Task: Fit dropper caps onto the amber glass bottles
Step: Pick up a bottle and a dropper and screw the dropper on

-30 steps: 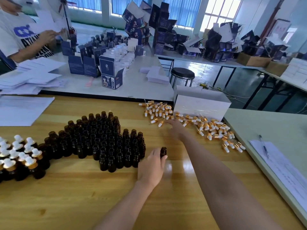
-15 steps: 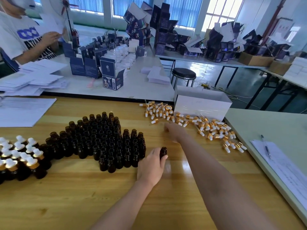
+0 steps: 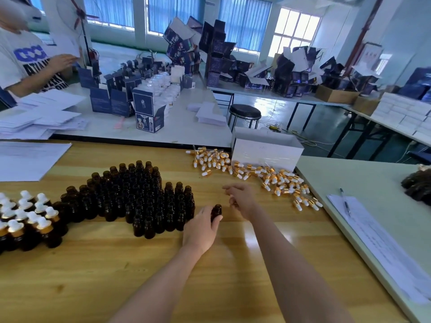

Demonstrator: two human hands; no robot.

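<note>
My left hand (image 3: 200, 226) grips a single open amber bottle (image 3: 216, 211) standing on the wooden table, just right of the cluster of open amber bottles (image 3: 140, 194). My right hand (image 3: 241, 198) hovers a little above and to the right of that bottle, blurred, its fingers curled with a speck of gold under them, apparently a dropper cap. The pile of gold-and-white dropper caps (image 3: 263, 176) lies farther back and to the right. Capped bottles (image 3: 25, 215) stand at the far left.
A white open box (image 3: 265, 152) sits behind the caps at the table's back edge. Paper sheets (image 3: 25, 159) lie back left. On the grey table to the right are a form with a pen (image 3: 345, 202). Another person works at the far left table.
My right hand has pulled back from the cap pile toward me and the held bottle. My left hand and its bottle have stayed put.
</note>
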